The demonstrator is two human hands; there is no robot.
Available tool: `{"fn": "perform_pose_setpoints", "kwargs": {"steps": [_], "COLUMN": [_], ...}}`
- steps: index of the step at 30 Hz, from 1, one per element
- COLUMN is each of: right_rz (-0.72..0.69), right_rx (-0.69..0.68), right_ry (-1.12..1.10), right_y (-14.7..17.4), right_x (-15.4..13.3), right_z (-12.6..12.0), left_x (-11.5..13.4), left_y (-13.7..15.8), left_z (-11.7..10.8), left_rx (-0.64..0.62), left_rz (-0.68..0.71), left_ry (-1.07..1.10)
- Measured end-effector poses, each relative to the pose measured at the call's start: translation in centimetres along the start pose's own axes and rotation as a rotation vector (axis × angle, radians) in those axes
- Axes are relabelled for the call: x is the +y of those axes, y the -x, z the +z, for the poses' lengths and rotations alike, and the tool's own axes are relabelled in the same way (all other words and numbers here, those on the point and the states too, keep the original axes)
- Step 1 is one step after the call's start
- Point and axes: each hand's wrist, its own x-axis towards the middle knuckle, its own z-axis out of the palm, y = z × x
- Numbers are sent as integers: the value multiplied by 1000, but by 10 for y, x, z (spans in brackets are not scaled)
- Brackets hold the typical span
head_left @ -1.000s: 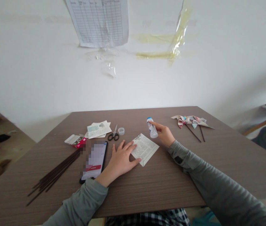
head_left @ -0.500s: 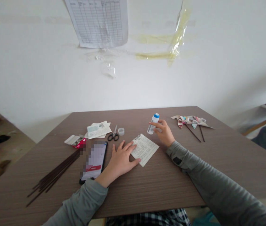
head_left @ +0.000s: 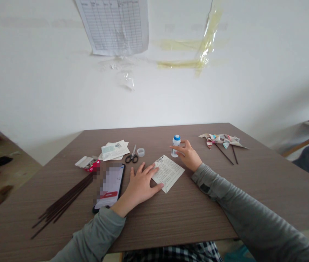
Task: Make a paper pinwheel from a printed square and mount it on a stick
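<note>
My left hand (head_left: 143,183) lies with spread fingers on the left edge of a square of printed paper (head_left: 168,174), pressing it against the table. Beyond that paper a clear glue bottle with a blue cap (head_left: 176,142) stands upright on the tabletop. My right hand (head_left: 189,154) has its fingers around the bottle, one of them crossing its front. A dark phone (head_left: 110,187) lies beside my left wrist. Scissors with black handles (head_left: 132,157) and a small round clear cap (head_left: 140,152) rest behind my left hand.
Two paper pinwheels on brown sticks (head_left: 222,141) lie at the right. More cut printed papers (head_left: 114,150) and an open red and white box (head_left: 89,163) are at the left, near a bundle of thin dark sticks (head_left: 64,198). A white wall (head_left: 154,102) rises behind the table.
My right hand has shifted slightly left with the glue bottle, which has gone from tilted to upright on the table. My left hand and the paper have stayed in place.
</note>
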Motion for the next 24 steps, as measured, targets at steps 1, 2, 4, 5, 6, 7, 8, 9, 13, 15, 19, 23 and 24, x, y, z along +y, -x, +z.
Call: {"fn": "perform_pose_setpoints", "kwargs": {"steps": [1, 2, 4, 5, 6, 7, 8, 9, 13, 15, 19, 23, 24], "right_rz": [1, -1, -14, -24, -32, -32, -21, -2, 94, 131, 183, 218, 224], "right_rx": [4, 16, 71, 114, 161, 204, 235, 254, 237, 218, 174, 130, 126], "right_ry": [-12, -29, -71, -92, -114, -139, -165, -190, -244, -253, -256, -236, -242], "right_y": [0, 0, -1, -1, -2, -2, -3, -3, -5, -6, -9, -14, -16], "right_x": [0, 0, 1, 1, 1, 1, 2, 2, 7, 10, 14, 14, 13], "right_z": [0, 0, -1, -2, -3, -4, -5, -5, 3, 9, 16, 17, 17], "left_x": [-1, -2, -3, -4, -5, -5, -5, -5, -5, -6, -6, -11, -12], "left_y": [0, 0, 0, 1, 1, 1, 2, 2, 2, 3, 5, 4, 3], "left_z": [0, 1, 1, 0, 0, -1, -1, -2, -4, -4, -7, -7, -7], "left_rx": [5, 10, 23, 26, 25, 21, 15, 10, 15, 26, 33, 33, 35], "left_rz": [-1, 1, 12, 16, 18, 15, 8, 0, -2, 9, 12, 12, 15], "left_ry": [0, 1, 1, -2, -7, -13, -18, -20, -3, 8, -1, -8, -5]}}
